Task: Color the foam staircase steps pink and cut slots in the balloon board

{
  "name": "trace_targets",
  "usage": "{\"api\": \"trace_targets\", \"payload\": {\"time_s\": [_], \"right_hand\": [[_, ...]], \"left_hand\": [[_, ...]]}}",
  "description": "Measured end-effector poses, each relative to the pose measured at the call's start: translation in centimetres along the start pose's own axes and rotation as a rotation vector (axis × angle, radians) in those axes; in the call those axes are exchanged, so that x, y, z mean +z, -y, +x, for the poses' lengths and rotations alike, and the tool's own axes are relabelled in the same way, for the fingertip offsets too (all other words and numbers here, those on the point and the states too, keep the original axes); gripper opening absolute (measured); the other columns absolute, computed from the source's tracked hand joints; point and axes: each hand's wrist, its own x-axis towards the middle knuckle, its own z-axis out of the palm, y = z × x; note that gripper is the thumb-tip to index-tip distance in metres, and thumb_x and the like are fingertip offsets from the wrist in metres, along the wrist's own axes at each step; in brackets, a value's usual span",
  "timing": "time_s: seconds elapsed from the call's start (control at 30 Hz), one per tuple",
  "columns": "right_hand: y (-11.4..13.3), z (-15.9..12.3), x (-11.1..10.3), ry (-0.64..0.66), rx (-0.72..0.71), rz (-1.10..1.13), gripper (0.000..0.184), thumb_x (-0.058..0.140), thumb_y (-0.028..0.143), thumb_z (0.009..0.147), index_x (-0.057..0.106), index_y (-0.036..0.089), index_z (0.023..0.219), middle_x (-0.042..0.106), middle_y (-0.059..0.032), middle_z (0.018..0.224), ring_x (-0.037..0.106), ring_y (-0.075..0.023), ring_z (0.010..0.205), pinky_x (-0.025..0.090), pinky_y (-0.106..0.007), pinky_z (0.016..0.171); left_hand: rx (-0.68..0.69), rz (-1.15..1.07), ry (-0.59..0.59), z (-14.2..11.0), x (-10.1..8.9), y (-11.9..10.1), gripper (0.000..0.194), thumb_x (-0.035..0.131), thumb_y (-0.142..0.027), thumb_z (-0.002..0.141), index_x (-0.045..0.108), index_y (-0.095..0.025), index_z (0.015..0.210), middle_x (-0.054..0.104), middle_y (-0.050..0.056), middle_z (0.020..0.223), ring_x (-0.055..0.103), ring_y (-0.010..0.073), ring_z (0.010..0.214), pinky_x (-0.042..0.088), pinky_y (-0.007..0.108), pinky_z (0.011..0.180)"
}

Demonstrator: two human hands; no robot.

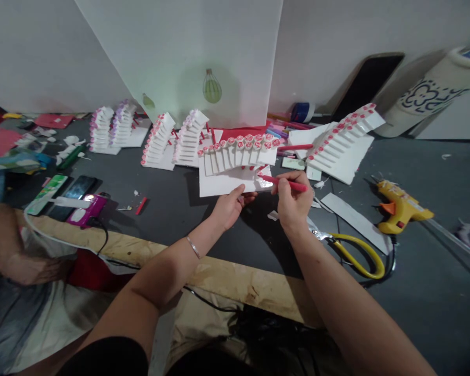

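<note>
Left hand [229,207] grips a white model [223,183] by its near edge; right hand [296,202] grips a red pen [295,185] pointing left toward it.

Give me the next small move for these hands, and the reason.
Probably a short stroke of the pen beside the steps, with the left hand steadying the base: the right hand holds the pen with its tip close to the steps, and the left hand grips the base's near edge.
</note>
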Motion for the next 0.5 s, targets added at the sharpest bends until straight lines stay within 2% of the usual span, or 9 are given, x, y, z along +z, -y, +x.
{"api": "trace_targets", "payload": {"time_s": [0.5], "right_hand": [[-0.1, 0.01, -0.15, -0.017, 0.002, -0.023, 0.006, 0.054, 0.022, 0.084, 0.058, 0.021, 0.079, 0.054, 0.0076, 0.057, 0.054, -0.0102, 0.05, 0.042, -0.024, 0.054]], "left_hand": [[-0.002, 0.023, -0.012, 0.02, -0.12, -0.02, 0.011, 0.065, -0.013, 0.086, 0.07, -0.01, 0.077, 0.071, 0.004, 0.068, 0.067, 0.0127, 0.063, 0.052, 0.029, 0.078]]}}
